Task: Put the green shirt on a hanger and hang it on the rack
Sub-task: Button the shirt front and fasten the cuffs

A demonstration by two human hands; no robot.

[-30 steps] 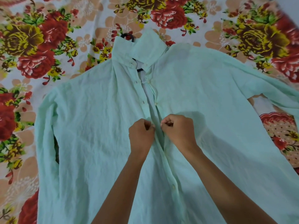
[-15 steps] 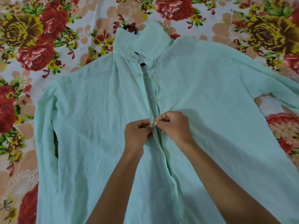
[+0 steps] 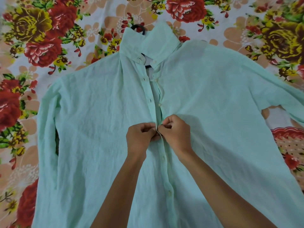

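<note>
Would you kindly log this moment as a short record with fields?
surface: floral bedsheet
shirt: green shirt lying flat, front up
hanger: black hanger inside, hook past the collar
left hand: left hand pinches the placket edge
right hand: right hand pinches the opposite edge
buttons: fastened below the hands, open above

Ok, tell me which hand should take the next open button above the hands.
Right. That button sits on the placket edge running up from the right hand, just above its knuckles. The left hand pinches the buttonhole edge of the green shirt, so it suits holding the hole.
</note>
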